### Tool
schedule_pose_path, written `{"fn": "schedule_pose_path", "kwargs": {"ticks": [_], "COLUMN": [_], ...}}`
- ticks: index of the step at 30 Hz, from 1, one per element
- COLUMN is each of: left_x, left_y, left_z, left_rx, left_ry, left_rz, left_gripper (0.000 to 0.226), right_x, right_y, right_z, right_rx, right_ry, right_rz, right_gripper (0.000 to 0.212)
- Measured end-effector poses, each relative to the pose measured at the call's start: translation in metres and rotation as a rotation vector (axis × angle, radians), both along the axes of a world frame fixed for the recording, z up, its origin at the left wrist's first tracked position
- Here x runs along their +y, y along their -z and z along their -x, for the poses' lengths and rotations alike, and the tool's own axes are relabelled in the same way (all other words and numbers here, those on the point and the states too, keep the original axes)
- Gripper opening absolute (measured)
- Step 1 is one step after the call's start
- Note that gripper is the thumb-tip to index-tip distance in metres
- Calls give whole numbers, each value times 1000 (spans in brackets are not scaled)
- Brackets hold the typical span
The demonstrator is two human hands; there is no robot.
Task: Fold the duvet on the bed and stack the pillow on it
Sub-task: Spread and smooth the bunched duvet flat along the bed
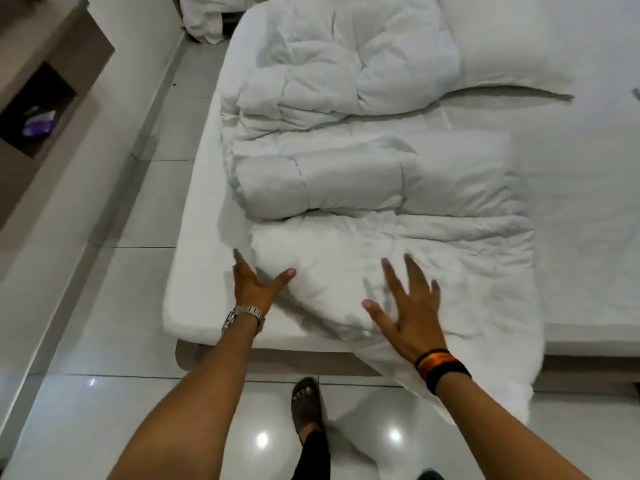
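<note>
A white duvet (346, 174) lies crumpled in rolls along the left side of the bed (194, 271), from the far end to the near edge, where a corner hangs over toward the floor. My left hand (254, 284) rests flat with fingers spread on the duvet's near left bulge. On the duvet further right, my right hand (408, 306) lies open and palm down, slightly blurred. Neither hand grips any fabric. A white pillow (512, 53) lies at the far right of the bed, partly tucked under the duvet.
A brown wooden shelf unit (41, 98) with a purple item in its niche stands at the left wall. White glossy floor tiles (114, 323) run between it and the bed. More white bedding (204, 19) lies heaped at the far left. My sandalled foot (306, 407) stands below.
</note>
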State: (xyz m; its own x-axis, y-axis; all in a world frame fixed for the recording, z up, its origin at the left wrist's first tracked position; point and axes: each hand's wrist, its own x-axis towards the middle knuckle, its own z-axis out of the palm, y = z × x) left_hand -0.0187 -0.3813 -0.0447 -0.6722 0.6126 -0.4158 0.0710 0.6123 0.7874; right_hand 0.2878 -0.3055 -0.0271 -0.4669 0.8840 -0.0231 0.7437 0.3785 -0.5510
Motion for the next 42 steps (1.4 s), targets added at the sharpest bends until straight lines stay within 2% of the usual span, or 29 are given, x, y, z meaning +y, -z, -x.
{"fn": "schedule_pose_path", "kwargs": {"ticks": [3,5,8,11,14,18,20,23,26,31,36,38,42], "left_x": [38,63,85,81,44,-53,-106,-170,-196,-151,-48,-6,39], "left_y": [12,20,27,7,-35,-84,-82,-48,-17,-3,23,32,44], "left_z": [22,26,28,22,14,-4,-18,-25,-7,47,97,101,93], "left_rx": [-42,-9,14,17,113,252,283,137,-17,-42,-126,-204,-232], "left_ry": [128,166,142,104,102,64,2,-19,-33,-93,-51,-30,-39], "left_rz": [-73,-135,-194,-210,-186,-37,39,163,235,108,34,0,-36], "left_gripper": [159,157,146,130,116,117,119,133,134,116,144,145,137], "right_x": [18,27,35,33,15,-41,-71,-113,-134,-106,-52,-36,-29], "right_y": [26,43,58,50,27,-5,-1,16,21,12,37,56,87], "right_z": [71,98,114,108,102,99,97,86,80,115,174,196,222], "right_rx": [-140,-192,-228,-195,-161,-57,-101,-282,-291,-193,-192,-228,-313], "right_ry": [-134,-122,-71,-49,-39,-51,-83,-128,-109,-76,3,48,135], "right_rz": [87,151,207,218,223,214,217,348,411,319,219,216,274], "right_gripper": [89,90,92,90,85,80,80,82,81,81,78,79,82]}}
